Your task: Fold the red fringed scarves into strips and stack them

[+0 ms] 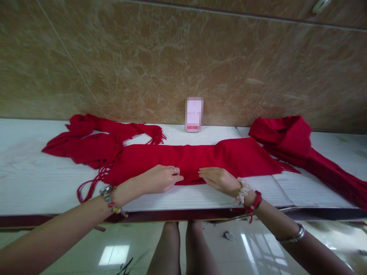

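A long red scarf [206, 156] with fringed ends lies flat across the white table [34, 179]. My left hand [159, 178] rests on the scarf's near edge at the middle, fingers curled and pinching the fabric, with a ring showing. My right hand [219, 178] lies just to the right of it on the same edge, fingers stretched flat on the cloth and pointing left. The two hands sit a short gap apart. Both wrists wear bracelets.
A second red scarf [86, 139] lies bunched at the table's back left, and a third [289, 139] is heaped at the right, trailing off the edge. A small pink card [194, 114] stands against the brown marble wall. My legs and the tiled floor show below.
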A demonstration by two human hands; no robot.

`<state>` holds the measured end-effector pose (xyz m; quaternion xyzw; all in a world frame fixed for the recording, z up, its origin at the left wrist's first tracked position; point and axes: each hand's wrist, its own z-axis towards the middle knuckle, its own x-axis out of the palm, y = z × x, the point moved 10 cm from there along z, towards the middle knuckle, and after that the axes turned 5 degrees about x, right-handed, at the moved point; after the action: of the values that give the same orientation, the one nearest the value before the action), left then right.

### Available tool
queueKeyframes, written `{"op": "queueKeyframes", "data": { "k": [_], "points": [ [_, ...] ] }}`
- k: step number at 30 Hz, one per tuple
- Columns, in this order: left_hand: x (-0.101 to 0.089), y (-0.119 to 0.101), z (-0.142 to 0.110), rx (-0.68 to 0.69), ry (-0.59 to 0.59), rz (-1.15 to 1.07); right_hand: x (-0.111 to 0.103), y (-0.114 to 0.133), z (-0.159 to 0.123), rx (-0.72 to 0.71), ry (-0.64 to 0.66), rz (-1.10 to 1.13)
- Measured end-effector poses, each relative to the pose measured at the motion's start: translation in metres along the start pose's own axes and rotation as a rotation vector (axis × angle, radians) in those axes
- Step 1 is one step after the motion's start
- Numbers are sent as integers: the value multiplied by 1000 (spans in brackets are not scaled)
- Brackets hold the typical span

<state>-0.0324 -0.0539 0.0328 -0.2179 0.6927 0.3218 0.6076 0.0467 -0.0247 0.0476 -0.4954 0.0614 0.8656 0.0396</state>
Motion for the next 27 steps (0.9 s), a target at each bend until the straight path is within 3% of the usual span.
{"op": "queueKeyframes", "data": {
  "k": [3, 9, 14, 20, 23, 25, 27],
  "points": [
    [3, -7, -1, 32, 5, 56, 5, -1, -5, 31, 24, 37],
    [3, -15, -3, 91, 9, 55, 11, 5, -11, -57, 83, 62],
    [-9, -7, -5, 69, -47, 13, 2, -11, -6, 100, 40, 197],
    [4, -11, -7, 68, -2, -55, 22, -8, -14, 92, 276, 185],
    [2, -12, -8, 85, 6, -101, 19, -6, -13, 77, 299, 216],
    [-5, -6, -5, 86, -32, -169, 15, -11, -4, 109, 278, 236],
    [-12, 15, 0, -8, -126, -220, 13, -25, 11, 208, 230, 203]
  ]
}}
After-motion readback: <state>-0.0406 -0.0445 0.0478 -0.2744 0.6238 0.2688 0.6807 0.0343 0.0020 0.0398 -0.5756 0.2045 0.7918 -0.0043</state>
